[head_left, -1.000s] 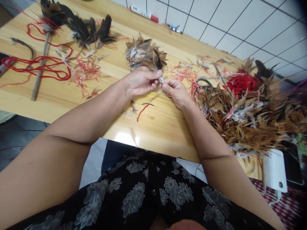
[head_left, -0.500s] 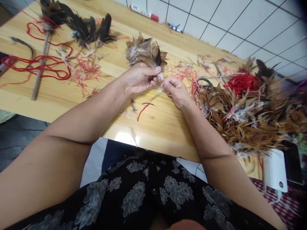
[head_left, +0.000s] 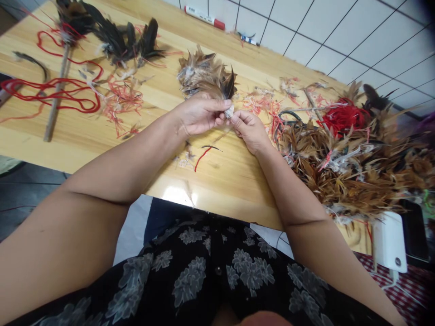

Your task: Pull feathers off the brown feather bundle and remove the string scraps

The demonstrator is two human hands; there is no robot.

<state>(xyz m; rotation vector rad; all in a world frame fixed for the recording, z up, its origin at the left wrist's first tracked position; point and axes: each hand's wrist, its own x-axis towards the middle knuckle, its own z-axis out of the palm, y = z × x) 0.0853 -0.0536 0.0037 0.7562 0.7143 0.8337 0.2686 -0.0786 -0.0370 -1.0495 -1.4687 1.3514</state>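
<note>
My left hand (head_left: pixel 200 115) is closed, pinching the white quill ends of a bunch of brown and black feathers (head_left: pixel 207 74) that fans out away from me over the wooden table (head_left: pixel 217 176). My right hand (head_left: pixel 249 131) is closed too, its fingertips pinched at the same quill ends, right against the left thumb. What the right fingers grip there is too small to make out. A short red thread (head_left: pixel 203 156) lies on the table just below both hands.
A big heap of brown feathers with a red thread ball (head_left: pixel 343 117) fills the right side. Black feathers (head_left: pixel 115 38), a stick (head_left: pixel 57 95), red cord (head_left: pixel 50 93) and thread scraps lie at the left. Two markers (head_left: pixel 204 19) sit at the far edge. A white box (head_left: pixel 389 242) stands lower right.
The feather bunch has been turned slightly in my left hand, and its dark feather now stands more upright. Both hands stay pinched together at the quill ends.
</note>
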